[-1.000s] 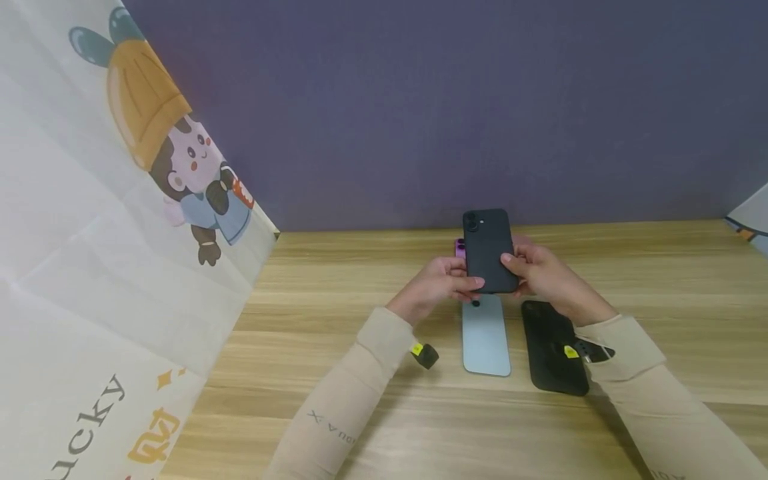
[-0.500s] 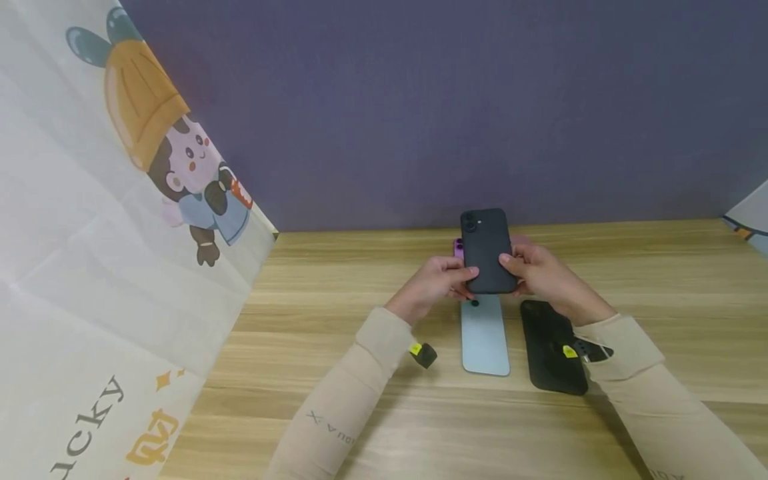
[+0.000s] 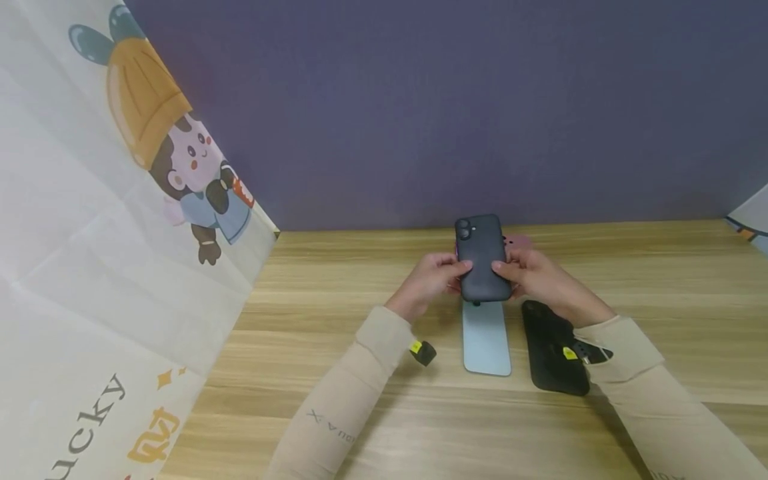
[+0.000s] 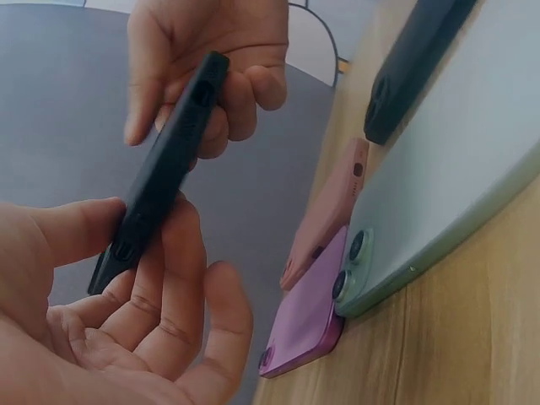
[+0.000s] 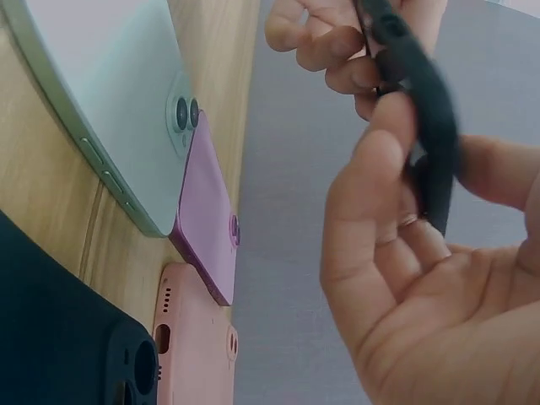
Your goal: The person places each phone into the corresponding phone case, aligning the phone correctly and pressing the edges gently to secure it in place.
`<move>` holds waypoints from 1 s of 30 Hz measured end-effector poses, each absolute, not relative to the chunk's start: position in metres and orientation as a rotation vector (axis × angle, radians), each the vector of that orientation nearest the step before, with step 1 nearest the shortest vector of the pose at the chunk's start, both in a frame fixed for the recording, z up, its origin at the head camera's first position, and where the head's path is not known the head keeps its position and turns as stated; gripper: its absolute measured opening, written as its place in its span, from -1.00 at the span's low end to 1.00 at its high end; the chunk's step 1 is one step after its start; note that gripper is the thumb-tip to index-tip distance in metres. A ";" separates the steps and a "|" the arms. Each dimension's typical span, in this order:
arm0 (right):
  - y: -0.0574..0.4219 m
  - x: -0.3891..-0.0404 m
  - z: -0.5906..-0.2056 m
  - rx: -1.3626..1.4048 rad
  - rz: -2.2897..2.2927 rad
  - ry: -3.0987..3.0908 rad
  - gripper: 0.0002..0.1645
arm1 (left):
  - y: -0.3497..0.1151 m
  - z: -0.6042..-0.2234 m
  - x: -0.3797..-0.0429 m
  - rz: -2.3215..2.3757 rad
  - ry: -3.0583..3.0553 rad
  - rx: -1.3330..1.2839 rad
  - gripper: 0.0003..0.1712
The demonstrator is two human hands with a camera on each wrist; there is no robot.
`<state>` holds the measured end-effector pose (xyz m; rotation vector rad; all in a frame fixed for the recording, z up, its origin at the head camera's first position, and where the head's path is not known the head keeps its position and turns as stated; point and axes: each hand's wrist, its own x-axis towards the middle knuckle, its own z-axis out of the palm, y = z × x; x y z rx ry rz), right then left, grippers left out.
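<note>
Both hands hold up a black phone case (image 3: 482, 267), its camera corner at the upper left in the head view. The frames do not settle whether a phone sits inside it. My left hand (image 3: 431, 283) pinches its left edge, thumb on the back. On the opposite edge, my right hand (image 3: 537, 277) grips it, thumb also on the back. A port cutout shows in its dark bottom edge in the left wrist view. Below the case lies a light green phone (image 3: 486, 340), its camera end partly hidden. A purple phone (image 4: 304, 316) lies behind that, mostly covered in the head view.
A pink phone case (image 3: 519, 242) lies behind my right hand. Another black phone case (image 3: 555, 353) lies under my right wrist on the wooden table (image 3: 330, 300). A dark blue-grey panel (image 3: 420, 113) rises along the back, and a white printed sheet (image 3: 90, 233) covers the left side.
The held black case has come slightly lower and left, tilting a little. Both thumbs now press closer together on its back. The phones and cases on the table have stayed put.
</note>
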<state>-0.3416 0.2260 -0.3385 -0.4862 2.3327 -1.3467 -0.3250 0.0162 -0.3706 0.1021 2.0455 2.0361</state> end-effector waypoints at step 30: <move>0.229 -0.343 -0.342 -0.414 -1.287 2.410 -0.58 | 0.022 -0.374 -0.325 1.979 2.128 0.129 -0.79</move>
